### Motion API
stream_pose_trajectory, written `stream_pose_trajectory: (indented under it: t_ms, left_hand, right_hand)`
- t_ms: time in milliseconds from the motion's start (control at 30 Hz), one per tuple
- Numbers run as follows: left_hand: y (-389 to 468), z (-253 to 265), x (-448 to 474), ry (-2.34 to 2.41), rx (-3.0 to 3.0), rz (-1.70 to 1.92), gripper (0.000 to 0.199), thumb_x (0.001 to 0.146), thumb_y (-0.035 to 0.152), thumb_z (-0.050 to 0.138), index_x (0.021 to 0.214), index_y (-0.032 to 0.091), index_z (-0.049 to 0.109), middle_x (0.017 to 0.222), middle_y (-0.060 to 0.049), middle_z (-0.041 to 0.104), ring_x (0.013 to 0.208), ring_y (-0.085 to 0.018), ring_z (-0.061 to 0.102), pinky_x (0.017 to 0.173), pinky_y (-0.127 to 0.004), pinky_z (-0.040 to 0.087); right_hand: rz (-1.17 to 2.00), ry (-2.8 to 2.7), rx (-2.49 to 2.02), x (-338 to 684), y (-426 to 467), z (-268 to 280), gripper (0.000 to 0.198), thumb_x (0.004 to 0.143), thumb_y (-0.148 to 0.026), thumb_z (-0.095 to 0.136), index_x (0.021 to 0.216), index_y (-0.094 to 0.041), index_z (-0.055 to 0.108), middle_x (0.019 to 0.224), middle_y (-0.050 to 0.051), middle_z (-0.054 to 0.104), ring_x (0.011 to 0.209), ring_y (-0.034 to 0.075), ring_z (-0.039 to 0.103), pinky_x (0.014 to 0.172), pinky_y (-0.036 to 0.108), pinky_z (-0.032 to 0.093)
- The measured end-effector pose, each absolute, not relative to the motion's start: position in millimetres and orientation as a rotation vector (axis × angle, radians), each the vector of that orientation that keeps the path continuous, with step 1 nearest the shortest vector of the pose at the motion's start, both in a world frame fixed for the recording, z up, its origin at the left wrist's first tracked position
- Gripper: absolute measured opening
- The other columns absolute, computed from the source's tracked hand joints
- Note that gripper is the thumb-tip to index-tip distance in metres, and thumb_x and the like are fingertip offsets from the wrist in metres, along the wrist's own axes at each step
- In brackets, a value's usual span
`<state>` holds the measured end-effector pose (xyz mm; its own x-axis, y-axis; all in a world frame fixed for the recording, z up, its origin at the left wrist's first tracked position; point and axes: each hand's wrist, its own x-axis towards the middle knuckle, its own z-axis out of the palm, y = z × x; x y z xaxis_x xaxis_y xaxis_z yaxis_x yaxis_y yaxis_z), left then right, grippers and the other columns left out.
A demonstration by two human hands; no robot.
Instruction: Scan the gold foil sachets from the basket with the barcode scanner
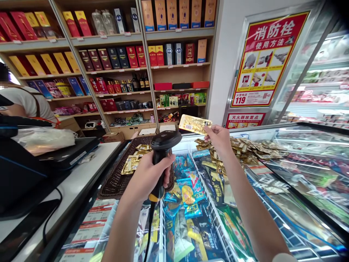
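Note:
My left hand (148,174) is wrapped round the handle of a black barcode scanner (165,140), whose cable hangs down over the freezer. Between the thumb and fingers of my right hand (219,140) is the right end of a gold snack packet (194,124), held up just past the scanner's head. Behind my left hand, a brown woven basket (114,182) holds several similar gold packets (132,163). A loose pile of gold packets (245,149) lies on the freezer glass, to the right of my right hand.
Below my hands, the chest freezer holds wrapped ice creams (188,193) between white wire dividers (209,203). At left stands a counter (106,149) with a plastic bag (45,140) and a person (27,98) behind it. Shelves (109,69) of boxes line the back wall.

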<state>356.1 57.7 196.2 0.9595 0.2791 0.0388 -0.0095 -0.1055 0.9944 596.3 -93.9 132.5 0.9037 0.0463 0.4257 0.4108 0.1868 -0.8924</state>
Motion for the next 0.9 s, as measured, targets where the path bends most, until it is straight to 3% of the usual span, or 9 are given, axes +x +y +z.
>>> stream_pose_trajectory:
  t_ms: [233,367,467,667,900]
  left_hand:
    - [57.7,200.0,354.2,0.206,1.650,0.252,0.026,0.078,0.038,0.071,0.073,0.019,0.054,0.055,0.004,0.052,0.043,-0.010,0.048,0.039,-0.020,0.040]
    - [59.4,201.7,354.1,0.206,1.661,0.271,0.026,0.076,0.037,0.072,0.071,0.019,0.054,0.053,0.004,0.052,0.043,-0.010,0.047,0.040,-0.021,0.041]
    - [60.9,202.7,353.7,0.217,1.683,0.291,0.030,0.079,0.042,0.069,0.070,0.019,0.054,0.053,0.003,0.053,0.042,-0.010,0.048,0.040,-0.022,0.042]
    - [64.6,204.1,350.4,0.211,1.713,0.303,0.034,0.079,0.046,0.069,0.067,0.018,0.053,0.054,0.002,0.053,0.042,-0.010,0.048,0.040,-0.023,0.043]
    - [63.9,206.0,345.9,0.207,1.705,0.302,0.031,0.077,0.043,0.072,0.071,0.019,0.053,0.054,0.004,0.052,0.043,-0.010,0.048,0.040,-0.022,0.041]
  right_hand:
    - [-0.186,-0.412,-1.446,602.1,-98.0,129.4,0.035,0.070,-0.050,0.077,0.071,-0.019,0.062,0.053,0.002,0.063,0.045,0.015,0.060,0.045,0.025,0.052]
    - [0.130,-0.424,-1.738,613.5,-109.3,117.3,0.029,0.066,-0.035,0.084,0.062,-0.017,0.062,0.049,0.004,0.062,0.039,0.015,0.056,0.038,0.023,0.047]
    - [0.269,-0.299,-1.794,631.0,-122.1,102.3,0.025,0.067,-0.023,0.084,0.059,-0.014,0.061,0.048,0.005,0.061,0.042,0.016,0.059,0.042,0.025,0.051]
    - [-0.237,0.103,-1.242,673.9,-163.8,76.1,0.018,0.083,-0.021,0.068,0.070,-0.019,0.055,0.062,0.000,0.063,0.065,0.014,0.068,0.067,0.026,0.063]
    - [-0.032,0.144,-1.151,677.4,-159.2,62.5,0.014,0.091,-0.021,0.058,0.077,-0.017,0.056,0.072,0.006,0.067,0.078,0.017,0.071,0.074,0.026,0.060]
